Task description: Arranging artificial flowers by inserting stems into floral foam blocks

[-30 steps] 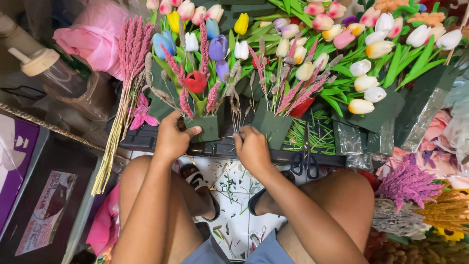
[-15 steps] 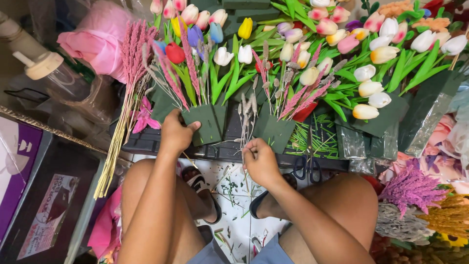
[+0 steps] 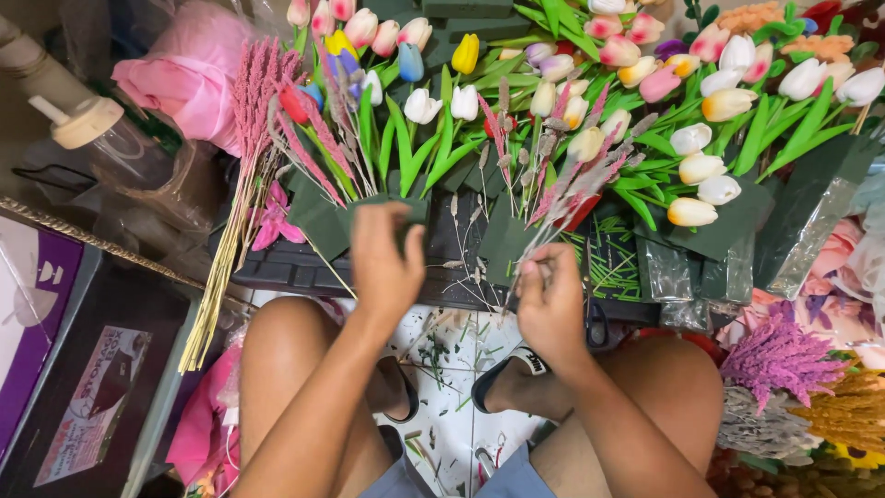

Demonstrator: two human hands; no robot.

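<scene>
Purple cardboard fills the far left edge: a flat box [image 3: 32, 314] with a small white mark on it, and beside it a dark box [image 3: 101, 397] carrying a pale rectangular label with a picture. Above them lies a clear plastic bottle [image 3: 111, 138] with a cream cap, and next to that a bundle of pink wrapping [image 3: 189, 74].

Moving right, a sheaf of pink dried grass stems [image 3: 244, 175] slants down across the edge of a black slatted crate [image 3: 286, 267], which serves as your worktop. Your left hand [image 3: 385, 258] rests on a dark green foam block [image 3: 332, 217]; its fingers are curled over the block's near edge, pressing it, and the block bristles with upright artificial tulips [image 3: 406, 55] in pink, white, yellow and blue.

Just right of it stands a second dark green foam block [image 3: 502, 249], stuck with tulips and pinkish sprigs. Your right hand [image 3: 551, 304] is closed, its fingers pinched on a thin sprig stem [image 3: 530, 267] just at that block's near corner.

Below your hands, between your knees, the floor [image 3: 452, 433] is white patterned tile strewn with green cuttings, and your black sandals [image 3: 493, 383] sit on it.

Further right a third block holds white and peach tulips [image 3: 701, 175], with clear cellophane sleeves [image 3: 682, 277] beneath. At the far right lie purple [image 3: 779, 360] and yellow dried sprays [image 3: 857, 415].
</scene>
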